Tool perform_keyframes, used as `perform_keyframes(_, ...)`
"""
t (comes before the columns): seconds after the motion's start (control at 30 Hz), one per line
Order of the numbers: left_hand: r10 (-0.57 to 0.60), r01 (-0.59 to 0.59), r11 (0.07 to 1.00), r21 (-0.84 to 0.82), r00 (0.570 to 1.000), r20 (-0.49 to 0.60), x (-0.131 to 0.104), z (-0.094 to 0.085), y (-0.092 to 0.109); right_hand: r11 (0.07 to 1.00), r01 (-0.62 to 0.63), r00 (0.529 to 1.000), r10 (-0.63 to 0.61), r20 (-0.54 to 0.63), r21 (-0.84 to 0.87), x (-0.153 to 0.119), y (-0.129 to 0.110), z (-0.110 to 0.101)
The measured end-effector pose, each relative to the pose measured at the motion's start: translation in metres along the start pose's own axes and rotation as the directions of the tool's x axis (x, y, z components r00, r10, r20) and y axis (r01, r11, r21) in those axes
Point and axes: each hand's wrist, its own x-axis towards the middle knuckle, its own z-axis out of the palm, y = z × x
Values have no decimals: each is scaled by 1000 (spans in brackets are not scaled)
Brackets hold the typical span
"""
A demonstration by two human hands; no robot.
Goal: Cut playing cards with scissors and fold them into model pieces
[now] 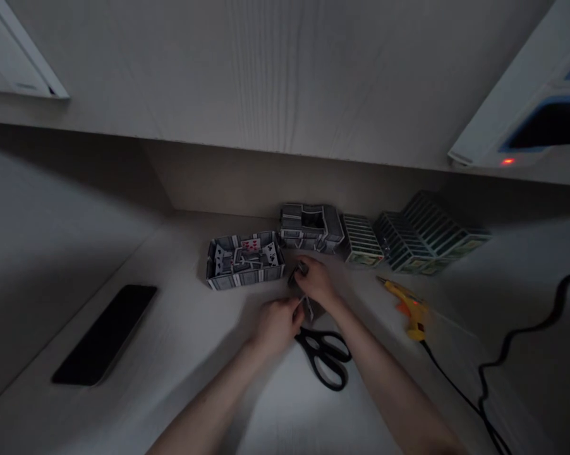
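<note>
My left hand is closed on a small folded card piece, near the middle of the table. Just above and to the right, my right hand is closed around a small dark patterned piece; its exact shape is blurred. Black-handled scissors lie below my hands, their blades hidden by my left hand. An open box made of playing cards, with more cards inside, sits at the left behind my hands. Behind my right hand stands a card-built structure with an opening in its top.
Striped stacked structures stand at the back right, beside a smaller one. A yellow glue gun lies right of my hands, its cord trailing forward. A black phone lies at left. A shelf panel overhangs the back.
</note>
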Motion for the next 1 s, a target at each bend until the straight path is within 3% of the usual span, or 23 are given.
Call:
perform_keyframes(0.27,1,0,999,-47,1000,14,0,-5,1,997,2,1000,-2,6,-80,44,-1,-2)
perform_keyframes(0.47,5,-5,1000,-19,1000,-1,0,-2,0,996,-30,999,29,-16,-80,43,2,5)
perform_keyframes(0.63,28,-28,1000,5,999,-28,0,2,-2,999,-15,1000,14,-12,-41,37,10,-6)
perform_keyframes(0.73,13,-12,1000,21,999,-50,0,2,-3,1000,-3,998,4,-60,20,24,17,-18)
perform_keyframes(0.8,-20,21,999,24,998,-56,0,0,-4,986,-31,979,64,-195,164,7,21,-24)
perform_keyframes(0.87,-63,64,998,22,997,-50,1,-1,-4,955,-30,973,96,-210,297,-17,24,-28)
perform_keyframes(1.0,-105,105,994,0,992,-74,2,1,-4,937,80,994,-102,48,339,-68,22,-25)
